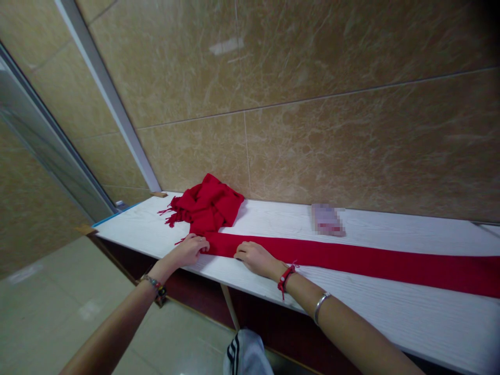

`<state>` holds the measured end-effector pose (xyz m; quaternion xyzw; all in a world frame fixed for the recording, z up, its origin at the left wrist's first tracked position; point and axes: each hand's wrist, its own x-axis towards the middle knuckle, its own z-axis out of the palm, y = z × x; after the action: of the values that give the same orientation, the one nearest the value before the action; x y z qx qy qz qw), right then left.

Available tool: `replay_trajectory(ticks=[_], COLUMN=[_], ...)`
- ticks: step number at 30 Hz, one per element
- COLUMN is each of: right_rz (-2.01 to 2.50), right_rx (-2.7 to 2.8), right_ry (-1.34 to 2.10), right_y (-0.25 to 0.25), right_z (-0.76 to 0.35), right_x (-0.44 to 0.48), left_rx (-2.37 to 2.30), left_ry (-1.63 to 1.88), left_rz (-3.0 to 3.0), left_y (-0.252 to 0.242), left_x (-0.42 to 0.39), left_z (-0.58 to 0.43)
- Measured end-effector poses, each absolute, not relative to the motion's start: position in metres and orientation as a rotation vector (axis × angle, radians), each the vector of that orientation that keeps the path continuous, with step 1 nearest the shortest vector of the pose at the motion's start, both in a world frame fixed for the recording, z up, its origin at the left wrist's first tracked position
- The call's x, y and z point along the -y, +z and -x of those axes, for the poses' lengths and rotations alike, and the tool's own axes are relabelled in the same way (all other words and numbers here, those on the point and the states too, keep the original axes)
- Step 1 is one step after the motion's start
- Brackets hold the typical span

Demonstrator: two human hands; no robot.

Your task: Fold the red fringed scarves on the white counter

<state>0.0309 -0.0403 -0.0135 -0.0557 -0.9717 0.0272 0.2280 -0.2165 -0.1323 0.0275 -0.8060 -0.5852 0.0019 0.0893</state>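
So I've got this long, flat strip of plain red fabric (351,264) laid out on a white wood-grain tabletop (425,320), and its long axis runs left to right, lengthwise along the top, roughly in line with the front edge and the tan marbled tile wall (312,146) at the back. From where I'm looking it slants a little, dropping toward the right, where it runs out of view, and the left end sits right by my left hand (192,249). That hand is palm down over the end with the fingers curled in on the cloth, a few red tassel threads poking out just beside it, but I honestly can't tell if I'm pinching the fabric or just pressing it. My right hand (255,258) is further along on the near edge, knuckles up, fingers bent and close together, tips touching the strip; its grip is hidden too, so no idea whether it's got hold of anything. Behind my left hand there's a crumpled heap of red fringed fabric (213,203), fringe pointing left, its near side touching the strip's left end; can't tell if they're joined. Past the strip's far edge, near the wall, lies a small pixelated pinkish-grey item (327,220), too blurred to make out.
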Motion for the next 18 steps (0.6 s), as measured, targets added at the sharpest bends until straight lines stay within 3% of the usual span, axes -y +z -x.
replay_trajectory(ticks=[8,14,18], right_rz=[0.16,0.725,0.822], right_rx=[2.603,2.664,2.802], right_ry=[0.231,0.189,0.217], right_y=[-0.013,-0.014,-0.017], right_z=[-0.033,-0.057,-0.069], right_x=[0.039,0.031,0.028], left_rx=[1.731,1.962,2.154], left_ry=[-0.306,-0.12,0.017], left_rz=[2.254,2.231,2.093], left_y=[0.011,-0.023,-0.018], left_x=[0.1,0.099,0.111], left_z=[0.155,0.159,0.183])
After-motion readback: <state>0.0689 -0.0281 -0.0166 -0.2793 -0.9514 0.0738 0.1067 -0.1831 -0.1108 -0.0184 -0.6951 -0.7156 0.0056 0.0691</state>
